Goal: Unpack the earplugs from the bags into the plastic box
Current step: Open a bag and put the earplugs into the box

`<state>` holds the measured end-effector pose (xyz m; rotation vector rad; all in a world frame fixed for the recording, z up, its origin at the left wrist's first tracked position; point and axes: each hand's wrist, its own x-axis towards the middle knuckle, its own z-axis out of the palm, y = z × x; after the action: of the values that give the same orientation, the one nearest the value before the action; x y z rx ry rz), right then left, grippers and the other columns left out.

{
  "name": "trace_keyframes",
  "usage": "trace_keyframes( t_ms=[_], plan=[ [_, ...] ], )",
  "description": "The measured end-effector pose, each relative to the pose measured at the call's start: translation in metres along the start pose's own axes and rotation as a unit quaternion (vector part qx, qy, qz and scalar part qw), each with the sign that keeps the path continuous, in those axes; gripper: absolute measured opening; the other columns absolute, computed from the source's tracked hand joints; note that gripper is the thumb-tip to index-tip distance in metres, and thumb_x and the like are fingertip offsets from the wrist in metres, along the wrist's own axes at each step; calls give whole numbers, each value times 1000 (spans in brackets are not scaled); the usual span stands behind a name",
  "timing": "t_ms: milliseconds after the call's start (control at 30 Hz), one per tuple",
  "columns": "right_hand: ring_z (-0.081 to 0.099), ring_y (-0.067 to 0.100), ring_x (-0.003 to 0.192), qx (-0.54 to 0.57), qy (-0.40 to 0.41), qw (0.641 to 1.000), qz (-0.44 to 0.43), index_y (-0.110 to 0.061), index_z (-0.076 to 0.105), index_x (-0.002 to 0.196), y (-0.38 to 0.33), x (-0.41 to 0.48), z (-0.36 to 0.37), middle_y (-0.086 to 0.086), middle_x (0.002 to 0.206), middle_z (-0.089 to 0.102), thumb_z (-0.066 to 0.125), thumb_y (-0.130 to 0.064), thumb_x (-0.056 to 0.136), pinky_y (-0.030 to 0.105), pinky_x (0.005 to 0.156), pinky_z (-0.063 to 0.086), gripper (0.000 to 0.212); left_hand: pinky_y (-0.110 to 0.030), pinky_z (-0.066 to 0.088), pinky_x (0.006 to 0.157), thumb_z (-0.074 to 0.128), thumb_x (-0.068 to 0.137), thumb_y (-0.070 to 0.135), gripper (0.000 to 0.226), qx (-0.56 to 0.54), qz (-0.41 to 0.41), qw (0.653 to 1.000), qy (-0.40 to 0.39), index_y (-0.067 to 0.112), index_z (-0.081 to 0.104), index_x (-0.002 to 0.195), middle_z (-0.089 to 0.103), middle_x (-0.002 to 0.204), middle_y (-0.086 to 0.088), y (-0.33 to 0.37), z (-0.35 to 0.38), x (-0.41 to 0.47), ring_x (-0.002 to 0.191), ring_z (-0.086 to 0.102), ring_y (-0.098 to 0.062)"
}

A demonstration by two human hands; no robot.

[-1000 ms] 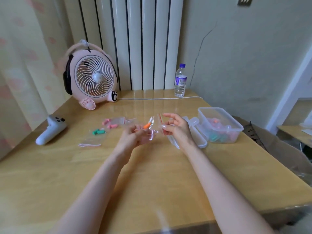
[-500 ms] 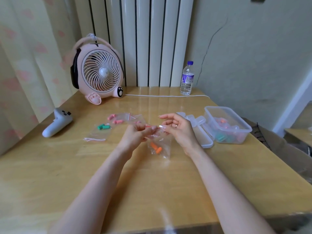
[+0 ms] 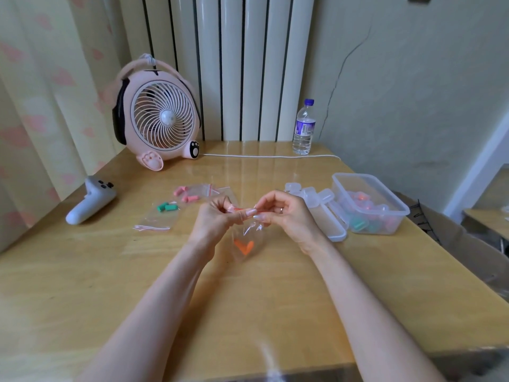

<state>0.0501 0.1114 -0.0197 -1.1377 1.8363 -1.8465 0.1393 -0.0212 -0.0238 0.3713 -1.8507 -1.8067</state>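
Opening a small bag looks like the step in hand. The left hand (image 3: 213, 221) and the right hand (image 3: 286, 216) are close together above the table (image 3: 248, 312). Each grip is a pinch on the top edge of the clear bag (image 3: 249, 230), near its red zip line. The bag hangs down between the hands, and two orange earplugs (image 3: 243, 246) sit at its bottom.

The next move, I think, calls for pulling the two sides of the top apart gently, then tipping the bag over the plastic box (image 3: 392, 193). That box stands open near the right hand, with its lid (image 3: 327, 216) just beside it and pink and green bits inside.

The bag looks thin, shiny and crinkly. The earplugs look soft, short and stubby. Two more bags, one with green earplugs (image 3: 165, 207) and one with pink earplugs (image 3: 190, 199), lie flat on the table to the left.
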Motion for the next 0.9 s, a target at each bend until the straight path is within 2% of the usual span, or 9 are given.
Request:
trace_keyframes(
  t_ms=[233, 300, 367, 433, 500, 567, 633, 733, 900],
  plan=[
    [60, 15, 64, -54, -3, 998, 10, -13, 64, 74, 5, 0, 1, 4, 69, 63, 71, 8, 76, 23, 64, 51, 22, -8, 35, 43, 78, 69, 1, 39, 25, 17, 999, -19, 11, 42, 60, 53, 45, 6, -1, 1, -1, 40, 47, 1],
    [60, 16, 65, -79, 6, 997, 16, -14, 64, 71, 5, 0, 0, 4, 67, 63, 72, 4, 77, 25, 66, 52, 21, -10, 37, 45, 76, 72, 3, 29, 42, 31, 997, -48, 10, 48, 66, 53, 55, -2, 0, 0, -1, 42, 48, 0],
    [57, 10, 63, -85, 21, 996, 19, -13, 63, 68, 3, 0, -3, 3, 66, 61, 71, 5, 76, 20, 64, 49, 21, -12, 41, 50, 70, 78, 4, 14, 49, 50, 993, -95, 11, 57, 80, 50, 65, -10, 2, 0, -2, 48, 52, -3],
    [52, 8, 63, -80, 31, 996, 27, -13, 63, 65, 0, -2, -7, 3, 66, 59, 73, -1, 69, 18, 64, 44, 16, -13, 42, 54, 65, 83, 6, 7, 60, 63, 987, -136, 12, 62, 84, 51, 68, -12, 4, -1, -2, 53, 54, -5],
    [52, 10, 68, -61, 29, 997, 35, -16, 63, 59, -2, -2, -9, 5, 68, 60, 71, -9, 59, 22, 68, 42, 10, -13, 40, 55, 64, 84, 8, 5, 74, 64, 984, -151, 9, 62, 79, 56, 65, -8, 4, -2, -1, 55, 55, -5],
    [55, 11, 70, -25, 24, 999, 31, -14, 61, 55, -2, -2, -9, 2, 69, 62, 67, -7, 55, 23, 70, 43, 9, -12, 39, 53, 64, 83, 7, 10, 69, 57, 984, -152, 8, 60, 74, 57, 59, 0, 5, -1, -2, 53, 54, -3],
    [56, 9, 69, 12, 12, 1000, 18, -10, 57, 54, -2, -3, -9, -2, 68, 62, 64, -4, 55, 20, 67, 44, 9, -13, 37, 51, 66, 80, 11, 13, 58, 51, 985, -152, 8, 58, 71, 57, 56, 3, 5, 0, -3, 52, 50, -5],
    [55, 10, 69, 57, -5, 998, 5, -15, 55, 51, -3, -3, -8, -2, 68, 61, 61, -2, 57, 18, 65, 44, 16, -14, 34, 50, 67, 76, 21, 19, 53, 45, 985, -160, 8, 55, 67, 55, 57, -1, 6, 0, -4, 52, 46, -8],
    [47, 9, 61, 120, -5, 993, 4, -19, 55, 50, -3, -2, -11, -1, 66, 60, 60, -1, 62, 18, 58, 38, 22, -15, 37, 58, 60, 88, 17, 17, 48, 20, 982, -180, 13, 57, 71, 60, 62, 7, 5, -2, -4, 58, 49, -4]
  ],
)
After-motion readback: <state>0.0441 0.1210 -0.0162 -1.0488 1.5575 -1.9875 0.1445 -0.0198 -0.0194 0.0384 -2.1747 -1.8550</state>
